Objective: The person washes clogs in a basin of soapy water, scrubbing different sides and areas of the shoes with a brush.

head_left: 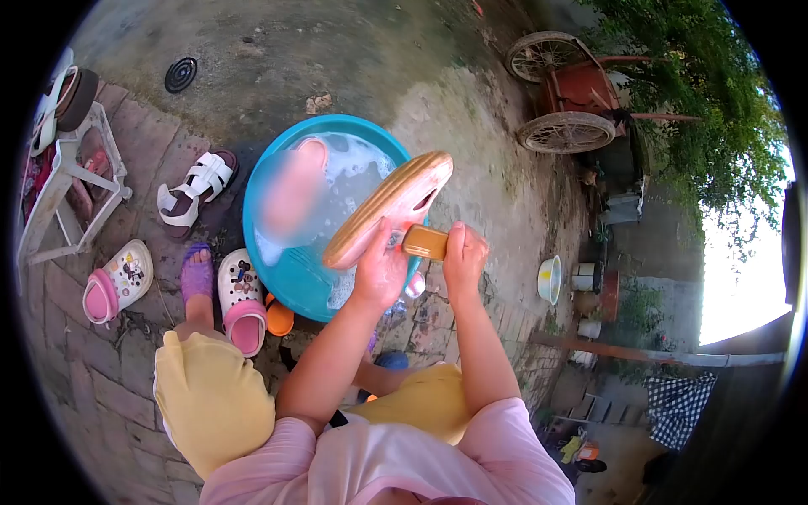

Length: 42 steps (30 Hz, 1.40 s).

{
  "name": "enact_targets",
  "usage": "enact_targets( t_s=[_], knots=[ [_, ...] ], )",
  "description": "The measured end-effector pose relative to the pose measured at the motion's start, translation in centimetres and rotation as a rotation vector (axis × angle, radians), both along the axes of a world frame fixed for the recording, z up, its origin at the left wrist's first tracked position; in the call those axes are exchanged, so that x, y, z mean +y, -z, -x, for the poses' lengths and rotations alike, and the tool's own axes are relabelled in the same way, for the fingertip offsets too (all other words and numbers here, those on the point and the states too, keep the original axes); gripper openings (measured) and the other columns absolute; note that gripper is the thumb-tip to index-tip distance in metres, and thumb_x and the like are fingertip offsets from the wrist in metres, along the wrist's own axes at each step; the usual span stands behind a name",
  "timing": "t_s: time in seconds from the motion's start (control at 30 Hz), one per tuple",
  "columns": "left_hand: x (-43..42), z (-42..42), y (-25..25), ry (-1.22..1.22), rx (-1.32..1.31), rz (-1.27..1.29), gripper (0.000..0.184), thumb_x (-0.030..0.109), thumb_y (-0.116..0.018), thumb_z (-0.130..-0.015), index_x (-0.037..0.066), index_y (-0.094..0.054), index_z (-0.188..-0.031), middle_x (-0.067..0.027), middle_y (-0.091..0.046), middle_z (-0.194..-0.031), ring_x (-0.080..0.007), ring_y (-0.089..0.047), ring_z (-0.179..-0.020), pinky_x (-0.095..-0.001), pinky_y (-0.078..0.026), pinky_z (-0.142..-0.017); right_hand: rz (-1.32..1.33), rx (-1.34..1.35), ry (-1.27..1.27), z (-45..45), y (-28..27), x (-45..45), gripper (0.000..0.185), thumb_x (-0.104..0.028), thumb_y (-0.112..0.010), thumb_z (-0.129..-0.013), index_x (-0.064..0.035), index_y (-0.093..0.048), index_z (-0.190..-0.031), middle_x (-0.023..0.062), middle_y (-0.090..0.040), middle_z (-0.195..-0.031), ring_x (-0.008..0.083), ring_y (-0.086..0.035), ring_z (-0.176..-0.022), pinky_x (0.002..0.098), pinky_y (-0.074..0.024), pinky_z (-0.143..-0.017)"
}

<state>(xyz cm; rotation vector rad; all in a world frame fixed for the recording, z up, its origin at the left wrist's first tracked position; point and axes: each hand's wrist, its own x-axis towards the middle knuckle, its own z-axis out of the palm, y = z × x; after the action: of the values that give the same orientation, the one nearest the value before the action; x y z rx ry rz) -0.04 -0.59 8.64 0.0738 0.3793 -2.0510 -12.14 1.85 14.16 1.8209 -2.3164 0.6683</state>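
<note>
My left hand (380, 271) is closed round a pink shoe (387, 210) with a thick tan sole, held tilted over the right side of a blue basin (299, 296). In my right hand (465, 261) is a brown brush (426, 242), its block touching or very near the shoe's side; the bristles are hidden. Soapy water with white foam (366, 151) fills the basin. Another pink shoe (295, 189), partly blurred, lies in the basin at the left.
White-and-pink clogs (242, 290), a white sandal (200, 189) and an orange cup (279, 318) lie left of and below the basin. A white rack (63, 198) stands far left. A cart (576, 91), a small tub (550, 280) and pots (587, 278) are at the right.
</note>
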Motion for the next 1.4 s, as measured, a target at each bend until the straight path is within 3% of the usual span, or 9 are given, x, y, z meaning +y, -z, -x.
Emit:
enact_targets(
  t_s=[0.17,0.27,0.67,0.77,0.9,1.03,1.2,1.27,1.4],
  knots=[
    [0.7,0.1,1.2,0.053,0.12,0.045,0.041,0.03,-0.046,-0.094,0.003,-0.044,-0.124,-0.0092,-0.052,-0.119,-0.0195,-0.049,-0.111,-0.035,-0.036,-0.099,0.051,0.064,-0.138,-2.0,0.2,-0.6,0.034,-0.013,-0.046,-0.087,-0.0004,-0.045,-0.055,0.0161,-0.049,-0.056,0.0332,-0.048,-0.053,0.0421,-0.0358,-0.058],
    [-0.2,-1.0,-1.0,0.072,0.115,0.054,0.04,0.028,-0.043,-0.094,0.004,-0.043,-0.126,-0.0081,-0.054,-0.118,-0.0209,-0.05,-0.109,-0.035,-0.039,-0.094,-0.058,-0.037,0.149,0.5,-0.6,-0.4,0.031,-0.011,-0.045,-0.086,0.0004,-0.049,-0.057,0.0163,-0.051,-0.057,0.0336,-0.051,-0.055,0.0404,-0.0377,-0.058],
    [0.1,-0.7,-0.6,0.113,0.06,-0.019,0.042,0.033,-0.045,-0.092,0.003,-0.046,-0.122,-0.0097,-0.056,-0.112,-0.0213,-0.054,-0.101,-0.0371,-0.041,-0.09,0.096,0.053,-0.132,-2.0,-0.4,-0.5,0.032,-0.013,-0.045,-0.086,0.0003,-0.049,-0.057,0.0159,-0.05,-0.056,0.0345,-0.048,-0.054,0.0439,-0.0362,-0.057],
    [0.0,-1.0,-0.1,0.16,0.245,0.01,0.04,0.031,-0.045,-0.093,0.002,-0.047,-0.121,-0.0097,-0.056,-0.113,-0.0209,-0.053,-0.102,-0.0372,-0.04,-0.091,0.033,0.041,-0.083,-0.6,-1.2,-0.6,0.032,-0.013,-0.045,-0.086,0.0,-0.049,-0.058,0.0157,-0.05,-0.056,0.0342,-0.048,-0.053,0.0436,-0.0369,-0.057],
    [-0.3,-1.0,-3.0,0.111,0.026,-0.098,0.038,0.031,-0.045,-0.092,0.002,-0.052,-0.115,-0.0104,-0.057,-0.11,-0.0199,-0.053,-0.103,-0.0357,-0.044,-0.087,0.032,0.069,0.129,1.2,-0.7,0.7,0.033,-0.014,-0.045,-0.087,-0.0005,-0.049,-0.057,0.0153,-0.051,-0.057,0.0342,-0.048,-0.054,0.0419,-0.0365,-0.058],
    [0.2,-1.1,-0.5,0.195,0.243,-0.003,0.047,0.03,-0.048,-0.091,0.002,-0.041,-0.128,-0.0103,-0.052,-0.12,-0.0206,-0.05,-0.11,-0.0334,-0.041,-0.094,0.06,0.09,-0.125,-0.6,-1.2,-0.4,0.034,-0.013,-0.044,-0.087,-0.0001,-0.05,-0.057,0.0163,-0.051,-0.056,0.0351,-0.049,-0.053,0.0432,-0.037,-0.057],
    [0.3,0.0,-1.3,0.135,0.107,-0.075,0.048,0.033,-0.048,-0.091,0.003,-0.041,-0.128,-0.0097,-0.053,-0.119,-0.0193,-0.051,-0.107,-0.033,-0.046,-0.083,0.035,0.012,0.16,0.4,-1.1,0.3,0.034,-0.014,-0.046,-0.086,0.0001,-0.048,-0.056,0.016,-0.049,-0.054,0.0337,-0.048,-0.051,0.0423,-0.0368,-0.055],
    [0.7,-0.7,-0.8,0.179,0.138,-0.039,0.048,0.033,-0.047,-0.091,0.003,-0.041,-0.128,-0.0098,-0.053,-0.118,-0.019,-0.051,-0.106,-0.0316,-0.044,-0.086,0.152,0.127,-0.255,-3.0,-1.1,-1.0,0.036,-0.014,-0.044,-0.086,0.0007,-0.047,-0.054,0.0166,-0.046,-0.05,0.0347,-0.045,-0.045,0.0442,-0.0359,-0.049],
    [0.1,-1.0,-1.7,0.177,0.097,0.008,0.046,0.037,-0.044,-0.092,0.004,-0.044,-0.125,-0.0094,-0.055,-0.116,-0.0189,-0.052,-0.105,-0.031,-0.045,-0.074,0.042,-0.005,0.176,2.5,-1.0,1.1,0.031,-0.011,-0.048,-0.084,-0.0019,-0.044,-0.055,0.0144,-0.046,-0.052,0.0322,-0.047,-0.049,0.0409,-0.0356,-0.052]
  ],
)
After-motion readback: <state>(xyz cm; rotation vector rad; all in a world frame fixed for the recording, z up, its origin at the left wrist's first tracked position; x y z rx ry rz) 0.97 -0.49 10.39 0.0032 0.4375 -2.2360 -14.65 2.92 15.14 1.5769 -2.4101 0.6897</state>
